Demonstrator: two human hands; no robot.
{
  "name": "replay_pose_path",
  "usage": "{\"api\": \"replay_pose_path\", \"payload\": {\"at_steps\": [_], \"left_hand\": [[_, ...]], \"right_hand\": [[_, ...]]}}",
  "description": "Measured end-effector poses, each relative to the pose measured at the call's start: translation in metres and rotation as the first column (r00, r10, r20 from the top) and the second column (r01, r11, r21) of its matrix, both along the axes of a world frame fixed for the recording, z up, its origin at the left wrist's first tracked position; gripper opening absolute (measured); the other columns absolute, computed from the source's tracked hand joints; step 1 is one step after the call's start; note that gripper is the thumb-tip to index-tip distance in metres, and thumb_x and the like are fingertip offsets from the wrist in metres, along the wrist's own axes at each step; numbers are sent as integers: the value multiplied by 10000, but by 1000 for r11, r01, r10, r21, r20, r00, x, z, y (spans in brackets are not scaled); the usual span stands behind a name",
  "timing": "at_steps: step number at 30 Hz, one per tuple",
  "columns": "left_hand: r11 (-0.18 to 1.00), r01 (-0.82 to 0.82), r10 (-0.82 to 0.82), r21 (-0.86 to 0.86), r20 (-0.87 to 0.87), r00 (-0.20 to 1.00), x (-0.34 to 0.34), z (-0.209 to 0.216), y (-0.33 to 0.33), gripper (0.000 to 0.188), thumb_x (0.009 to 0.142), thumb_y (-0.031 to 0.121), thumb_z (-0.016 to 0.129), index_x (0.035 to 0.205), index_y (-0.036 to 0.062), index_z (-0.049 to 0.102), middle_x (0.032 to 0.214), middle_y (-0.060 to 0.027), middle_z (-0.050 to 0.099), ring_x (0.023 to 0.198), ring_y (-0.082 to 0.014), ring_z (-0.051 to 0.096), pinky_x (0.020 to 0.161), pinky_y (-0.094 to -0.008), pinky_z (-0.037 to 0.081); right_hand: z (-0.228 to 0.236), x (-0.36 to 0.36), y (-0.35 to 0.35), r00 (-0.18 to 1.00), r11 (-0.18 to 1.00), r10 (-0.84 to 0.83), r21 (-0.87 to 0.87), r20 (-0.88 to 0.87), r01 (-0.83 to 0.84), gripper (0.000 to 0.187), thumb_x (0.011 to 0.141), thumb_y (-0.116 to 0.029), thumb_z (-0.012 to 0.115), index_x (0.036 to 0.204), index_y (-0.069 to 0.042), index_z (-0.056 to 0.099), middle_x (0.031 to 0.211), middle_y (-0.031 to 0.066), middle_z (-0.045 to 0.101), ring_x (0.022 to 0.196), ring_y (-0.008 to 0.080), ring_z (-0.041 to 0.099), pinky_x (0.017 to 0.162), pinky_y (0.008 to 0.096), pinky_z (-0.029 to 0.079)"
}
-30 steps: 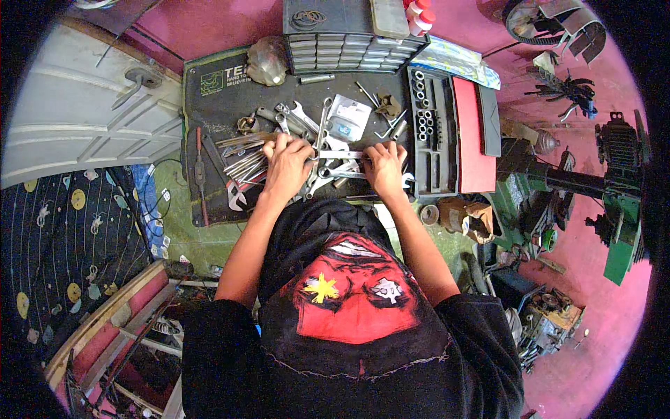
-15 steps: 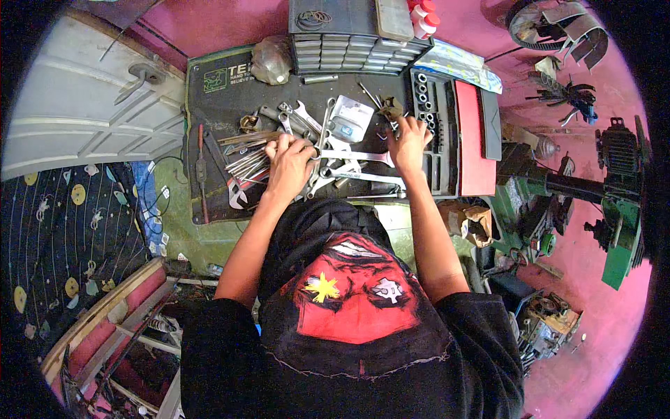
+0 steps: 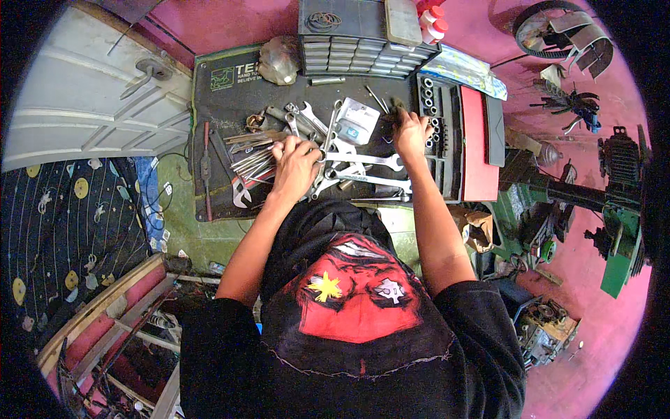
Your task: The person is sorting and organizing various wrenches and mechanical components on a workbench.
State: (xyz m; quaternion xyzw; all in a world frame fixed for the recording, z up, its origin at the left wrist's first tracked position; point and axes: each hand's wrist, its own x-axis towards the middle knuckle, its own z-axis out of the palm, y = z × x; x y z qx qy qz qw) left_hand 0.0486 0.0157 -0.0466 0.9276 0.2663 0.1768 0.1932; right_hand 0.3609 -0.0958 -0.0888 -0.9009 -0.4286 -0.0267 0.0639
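My left hand (image 3: 296, 166) lies over the pile of tools, its fingers bent but apart, touching the wrenches beneath. Beside its thumb are a long combination wrench (image 3: 331, 129) and an open-end wrench (image 3: 363, 159). Another wrench (image 3: 373, 179) lies just nearer to me. Thin metal rods (image 3: 252, 165) fan out left of this hand. My right hand (image 3: 412, 135) is at the left edge of the socket tray (image 3: 452, 167), fingers drawn together at a small dark object (image 3: 397, 113). What they pinch is mostly hidden. A clear plastic packet (image 3: 357, 120) lies between both hands.
A small-drawer cabinet (image 3: 359, 56) stands at the back of the dark mat (image 3: 223, 115). A lumpy clear bag (image 3: 280, 60) sits beside it. A red panel (image 3: 479, 146) adjoins the socket tray. To the left is a white door (image 3: 91, 91); green machinery (image 3: 621, 244) stands right.
The view has shifted slightly, moving the bench rightward in the picture. My right fingers have drawn closer together by the dark object. My left hand stays on the same tools.
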Motion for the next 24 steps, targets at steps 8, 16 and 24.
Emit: {"api": "replay_pose_path", "payload": {"at_steps": [8, 16, 24], "left_hand": [[1000, -3, 4, -29, 12, 1000, -2, -1, -1, 200, 809, 185, 846, 980, 145, 748, 1163, 0, 703, 1221, -284, 542, 1042, -536, 330], [1000, -2, 2, -19, 1, 1000, -2, 2, -1, 214, 795, 178, 848, 985, 147, 754, 1160, 4, 704, 1211, -270, 548, 1034, -524, 337], [1000, -6, 6, -1, -4, 1000, 0, 3, -1, 222, 787, 173, 847, 983, 140, 747, 1166, 3, 703, 1206, -266, 553, 1032, -519, 338]], "right_hand": [[20, -11, -7, 999, 998, 15, 68, -48, -12, 411, 820, -97, 726, 1227, -149, 749, 1241, 136, 682, 1186, 376, 563, 1038, 552, 390], [53, -80, -18, 939, 938, 313, 202, -143, -282, 301, 819, -191, 828, 1104, -137, 749, 1139, 66, 699, 1195, 351, 551, 1047, 547, 372], [45, -127, -13, 844, 864, 493, 239, -213, -444, 301, 855, -192, 791, 1148, -128, 766, 1103, 57, 724, 1150, 326, 585, 1060, 518, 376]]}}
